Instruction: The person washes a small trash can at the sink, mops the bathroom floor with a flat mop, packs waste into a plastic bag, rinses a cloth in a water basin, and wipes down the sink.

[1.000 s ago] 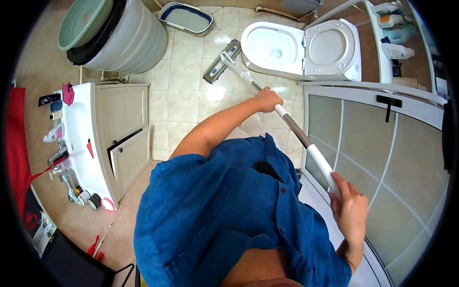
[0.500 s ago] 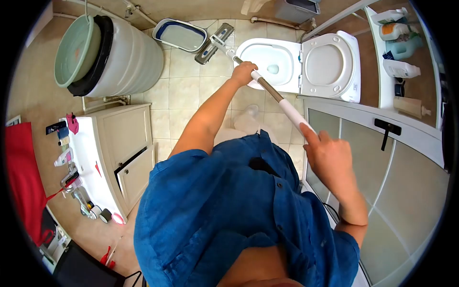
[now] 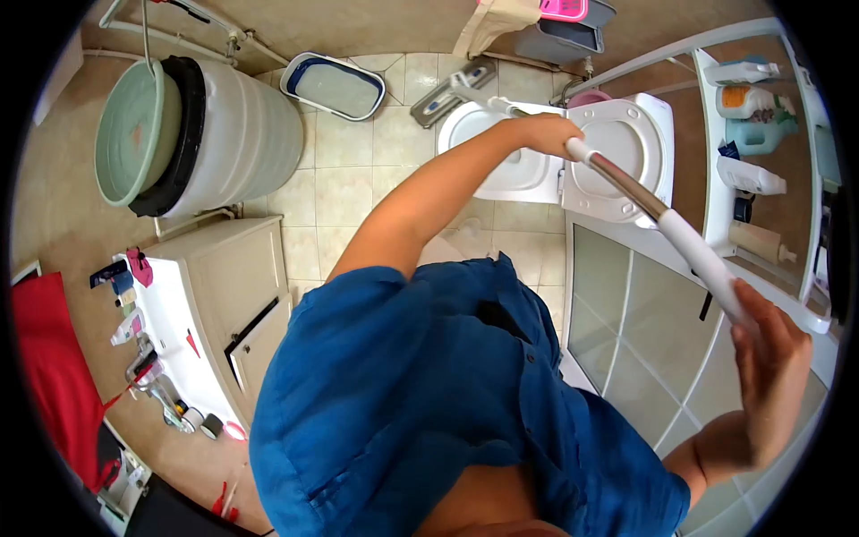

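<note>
A flat mop (image 3: 633,186) with a white-and-metal handle slants across the upper right. My left hand (image 3: 553,136) is closed around the middle of its handle, above the toilet. Up at the end of the white grip is my right hand (image 3: 768,371), its fingers and thumb around the handle. The grey mop head (image 3: 438,103), a little blurred, is at the tiled floor beside the toilet bowl. The white toilet (image 3: 456,134) has its lid raised, and my left forearm hides part of the bowl.
A blue-and-white basin (image 3: 335,87) stands on the tiles (image 3: 344,192) near the back wall. At left are a big white barrel (image 3: 246,134) with a green tub (image 3: 134,134) and a cabinet (image 3: 234,277). Bottle shelves (image 3: 716,152) and glass panels (image 3: 653,322) line the right.
Both hands have moved right with the mop handle, the right hand farthest. The mop head has shifted right, away from the basin and closer to the toilet.
</note>
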{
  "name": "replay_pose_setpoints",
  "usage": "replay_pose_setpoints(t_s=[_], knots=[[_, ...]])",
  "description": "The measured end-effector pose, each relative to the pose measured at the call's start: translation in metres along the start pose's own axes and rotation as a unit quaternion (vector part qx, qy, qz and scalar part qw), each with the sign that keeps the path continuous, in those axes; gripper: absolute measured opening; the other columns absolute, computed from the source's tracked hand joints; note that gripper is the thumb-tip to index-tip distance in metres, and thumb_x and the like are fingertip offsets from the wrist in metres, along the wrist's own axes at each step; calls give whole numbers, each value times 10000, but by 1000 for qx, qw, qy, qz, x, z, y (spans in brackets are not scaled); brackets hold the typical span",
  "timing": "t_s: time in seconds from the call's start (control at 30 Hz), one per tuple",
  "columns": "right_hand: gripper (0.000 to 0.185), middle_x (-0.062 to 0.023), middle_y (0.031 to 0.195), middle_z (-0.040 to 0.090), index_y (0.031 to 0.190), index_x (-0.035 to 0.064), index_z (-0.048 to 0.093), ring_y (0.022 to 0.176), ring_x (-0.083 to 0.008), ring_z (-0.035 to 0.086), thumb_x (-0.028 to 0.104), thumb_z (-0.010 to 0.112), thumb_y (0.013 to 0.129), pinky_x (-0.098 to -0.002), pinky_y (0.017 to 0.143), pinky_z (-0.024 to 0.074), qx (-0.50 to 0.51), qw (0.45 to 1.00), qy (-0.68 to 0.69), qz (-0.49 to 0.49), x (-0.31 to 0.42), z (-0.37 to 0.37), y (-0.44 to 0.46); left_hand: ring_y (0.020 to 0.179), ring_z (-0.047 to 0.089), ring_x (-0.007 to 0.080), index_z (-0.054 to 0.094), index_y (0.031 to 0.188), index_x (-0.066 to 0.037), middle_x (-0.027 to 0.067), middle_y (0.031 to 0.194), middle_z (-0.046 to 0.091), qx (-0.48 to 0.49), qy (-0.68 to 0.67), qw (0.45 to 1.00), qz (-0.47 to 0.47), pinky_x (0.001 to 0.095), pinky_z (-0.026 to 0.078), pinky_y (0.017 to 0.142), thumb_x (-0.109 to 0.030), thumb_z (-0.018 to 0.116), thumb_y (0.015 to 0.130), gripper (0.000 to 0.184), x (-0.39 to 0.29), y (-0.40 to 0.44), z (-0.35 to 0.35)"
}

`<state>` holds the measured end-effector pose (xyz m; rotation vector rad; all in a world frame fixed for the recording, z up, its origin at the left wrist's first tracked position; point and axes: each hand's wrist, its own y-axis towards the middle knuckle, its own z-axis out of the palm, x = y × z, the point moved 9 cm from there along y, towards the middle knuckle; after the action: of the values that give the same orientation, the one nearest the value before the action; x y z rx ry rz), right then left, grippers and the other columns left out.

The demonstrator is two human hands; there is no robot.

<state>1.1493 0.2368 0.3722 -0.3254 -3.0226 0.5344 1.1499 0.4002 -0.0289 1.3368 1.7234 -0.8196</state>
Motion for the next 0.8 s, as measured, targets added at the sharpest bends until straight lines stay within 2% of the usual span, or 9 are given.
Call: replay_pose_setpoints(t_s=[0.1, 0.2, 0.27, 0.3, 0.33, 0.4, 0.5, 0.67, 0.8], knots=[[252, -138, 1095, 640, 1197, 48, 625, 906, -191, 610, 88, 570, 955, -322, 765, 479, -33, 999, 10, -1, -8, -15, 14, 861, 659, 264, 688, 928, -126, 91, 918, 698, 72, -11, 995, 62, 380, 490, 759, -315, 734, 775, 248, 9, 45, -6], [284, -168, 1038, 671, 1176, 40, 643, 829, -236, 632, 126, 639, 906, -346, 731, 482, 18, 994, -33, 104, 3, -9, 65, 875, 658, 267, 688, 937, -118, 97, 918, 697, 24, -26, 997, 66, 377, 494, 779, -315, 752, 757, 274, 38, 76, 3], [300, -199, 931, 681, 1153, 30, 655, 738, -263, 627, 102, 671, 863, -362, 693, 480, 50, 984, -28, 168, 29, 11, 92, 890, 658, 271, 695, 951, -138, 90, 937, 699, -19, -10, 1000, 11, 382, 501, 799, -291, 761, 739, 269, 71, 78, 5], [289, -210, 779, 664, 1100, 14, 674, 642, -325, 640, 55, 684, 814, -381, 647, 497, -27, 995, -89, 30, 47, 23, 103, 896, 659, 274, 697, 954, -145, 89, 944, 700, -32, -11, 999, -7, 384, 502, 804, -288, 760, 736, 269, 94, 77, 11], [299, -212, 785, 658, 1084, 33, 686, 634, -368, 607, 46, 704, 785, -395, 639, 484, -9, 993, -116, 36, 67, 29, 109, 902, 659, 277, 698, 957, -152, 88, 951, 700, -44, -13, 999, -25, 387, 504, 808, -285, 759, 733, 268, 103, 71, 9], [325, -198, 776, 656, 1073, 50, 690, 631, -359, 611, 32, 722, 751, -407, 614, 472, -1, 998, -12, 66, 66, 29, 113, 919, 654, 302, 696, 928, -171, 79, 944, 697, -61, -1, 997, -39, 413, 503, 804, -279, 721, 745, 214, 105, 52, 4], [342, -186, 768, 652, 1061, 58, 693, 620, -349, 607, 18, 732, 724, -409, 586, 462, -11, 1000, -17, 14, 85, 27, 104, 913, 651, 314, 690, 894, -178, 86, 922, 692, -65, 33, 997, -40, 432, 499, 798, -285, 687, 757, 174, 90, 26, -16], [329, -184, 756, 640, 1065, 49, 690, 588, -335, 585, 19, 723, 739, -388, 570, 458, -6, 997, 61, 41, 101, 40, 91, 898, 650, 312, 680, 857, -178, 106, 914, 685, -40, 67, 997, -15, 444, 493, 796, -286, 655, 762, 146, 98, -18, -21], [331, -203, 759, 637, 1102, 43, 682, 562, -299, 558, 12, 701, 773, -369, 564, 451, 3, 985, 164, 60, 99, 64, 90, 917, 647, 293, 673, 836, -176, 93, 921, 682, 27, 119, 990, -74, 440, 500, 774, -273, 660, 758, 125, 122, -55, -39]])
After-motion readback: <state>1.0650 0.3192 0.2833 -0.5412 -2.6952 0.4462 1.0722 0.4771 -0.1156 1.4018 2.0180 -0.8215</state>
